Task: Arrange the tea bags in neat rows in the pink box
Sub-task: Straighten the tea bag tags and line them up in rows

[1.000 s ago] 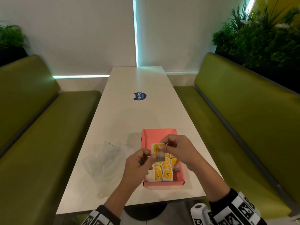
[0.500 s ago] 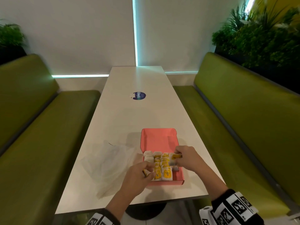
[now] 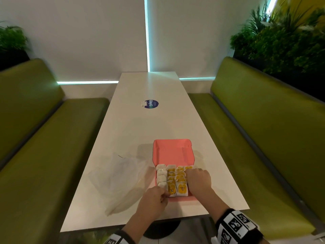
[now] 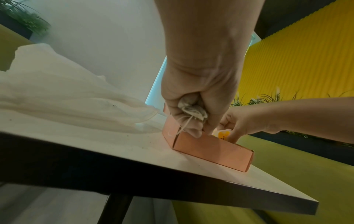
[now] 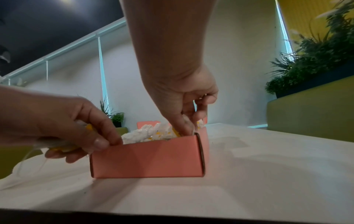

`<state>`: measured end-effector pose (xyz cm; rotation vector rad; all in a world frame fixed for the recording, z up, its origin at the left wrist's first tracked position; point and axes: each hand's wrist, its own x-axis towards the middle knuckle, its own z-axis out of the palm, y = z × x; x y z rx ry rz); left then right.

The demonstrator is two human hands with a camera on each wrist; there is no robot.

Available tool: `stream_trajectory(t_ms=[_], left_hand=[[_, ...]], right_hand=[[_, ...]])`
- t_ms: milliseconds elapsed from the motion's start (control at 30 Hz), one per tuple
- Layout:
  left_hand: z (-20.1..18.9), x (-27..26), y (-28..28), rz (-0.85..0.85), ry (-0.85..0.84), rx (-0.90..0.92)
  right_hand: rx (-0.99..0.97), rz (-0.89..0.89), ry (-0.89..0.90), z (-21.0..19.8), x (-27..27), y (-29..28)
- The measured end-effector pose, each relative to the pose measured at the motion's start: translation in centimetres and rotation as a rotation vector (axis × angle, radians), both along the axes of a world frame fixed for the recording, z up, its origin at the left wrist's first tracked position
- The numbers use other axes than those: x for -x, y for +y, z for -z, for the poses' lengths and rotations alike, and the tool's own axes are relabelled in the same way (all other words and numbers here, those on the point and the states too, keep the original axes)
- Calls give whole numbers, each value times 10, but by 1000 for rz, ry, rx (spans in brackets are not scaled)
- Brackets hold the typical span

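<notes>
Between green benches [image 3: 263, 124], a white worktop [image 3: 140, 131] carries the pink box [image 3: 173, 152], its near half filled with rows of tea bags [image 3: 175, 178]. The left hand [image 3: 154, 198] clutches spare tea bags [image 4: 193, 111] at the box's near-left corner. The right hand [image 3: 198, 180] pinches a bag in the right row.

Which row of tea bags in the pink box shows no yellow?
The leftmost row in the pink box: its bags look plain white, whereas the rows to its right show yellow labels.
</notes>
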<state>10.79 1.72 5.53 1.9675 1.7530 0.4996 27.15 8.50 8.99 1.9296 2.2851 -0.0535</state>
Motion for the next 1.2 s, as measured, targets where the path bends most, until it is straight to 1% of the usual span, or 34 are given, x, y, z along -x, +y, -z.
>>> stream_trajectory(t_ms=[100, 300, 400, 500, 600, 700, 767, 900, 967, 1100, 1200], left_hand=[[2, 0, 0, -4, -7, 10], [4, 0, 0, -9, -11, 16], [5, 0, 0, -17, -1, 3], [3, 0, 0, -15, 0, -6], [3, 0, -1, -7, -6, -3], [3, 0, -1, -11, 3, -13], [2, 0, -1, -16, 13, -20], [1, -1, 0, -21, 22, -18], [1, -1, 0, -20, 26, -23], [-1, -2, 0, -23, 13, -9], [-4, -2, -1, -13, 6, 3]], right_hand=[[-1, -61, -28, 6, -5, 3], [77, -35, 34, 8, -14, 8], [78, -41, 14, 8, -13, 7], [14, -30, 6, 12, -11, 5], [-76, 5, 80, 16, -9, 2], [-183, 50, 163, 11, -8, 0], [-182, 93, 208, 6, -12, -1], [-115, 168, 228, 2, -18, -5], [15, 198, 243, 4, -15, -9], [224, 230, 174, 19, -14, -7], [328, 252, 240, 24, -14, -3]])
